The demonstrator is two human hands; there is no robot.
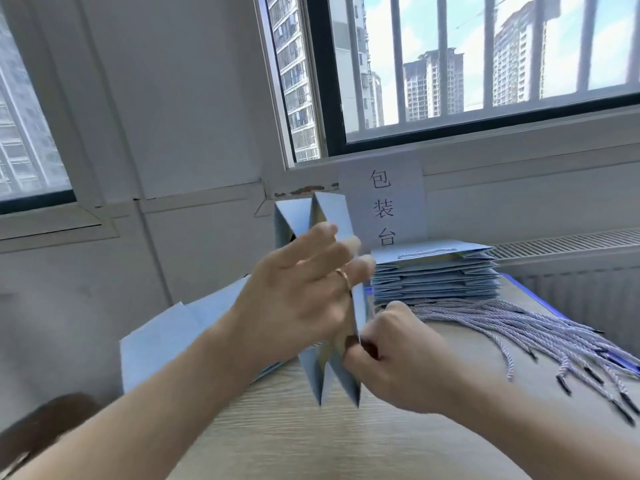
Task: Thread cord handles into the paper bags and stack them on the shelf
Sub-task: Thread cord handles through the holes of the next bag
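Note:
A light blue paper bag (332, 216) stands on edge at the middle of the wooden table (311, 427), its side gusset facing me. My left hand (304, 296) lies flat against the bag's left panel with the fingers spread and nearly straight. My right hand (394, 355) pinches the bag's right panel low down, with the fingers curled at its edge. A pile of twisted purple-white cord handles (519, 327) with black tips lies to the right of my right hand. Behind them sits a stack of folded blue bags (436, 275), and the top one has a cord in it.
More flat blue bags (166, 337) lie at the left of the table. A paper sign (384, 206) with black characters is stuck to the wall behind the stack. A barred window (485, 64) and a radiator (571, 271) are at the right. The table's right edge runs near the cords.

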